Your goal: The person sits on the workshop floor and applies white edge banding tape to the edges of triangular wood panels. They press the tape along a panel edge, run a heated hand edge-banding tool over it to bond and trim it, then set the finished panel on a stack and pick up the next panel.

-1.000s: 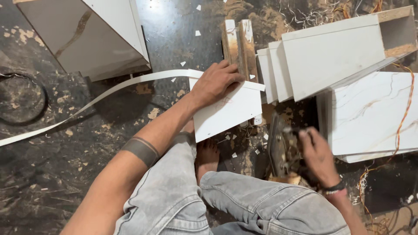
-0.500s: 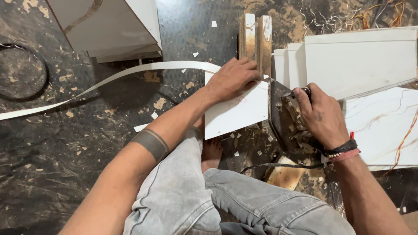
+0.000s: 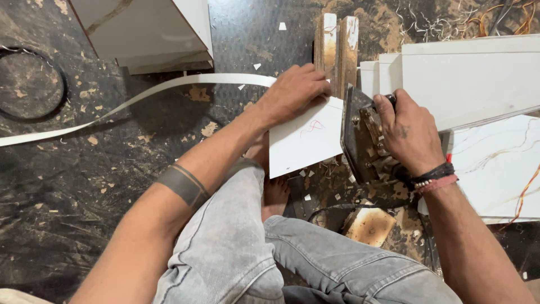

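Observation:
My left hand (image 3: 293,91) presses flat on the top edge of a small white board (image 3: 304,143) that stands on edge on the dark floor. A long white edge-band strip (image 3: 129,104) runs from under that hand away to the left. My right hand (image 3: 406,132) grips a dark metal hand tool (image 3: 360,141) and holds it against the right end of the board. Two upright wooden blocks (image 3: 336,48) stand just behind the board.
Large white panels (image 3: 472,79) lie stacked at the right, with a marble-patterned sheet (image 3: 495,169) below them. A white cabinet box (image 3: 146,31) stands at the top left. A black ring (image 3: 31,84) lies at the far left. Chips and sawdust litter the floor.
My right hand has brought the tool up from lower right to the board's right end. My left hand stays on the board's top edge.

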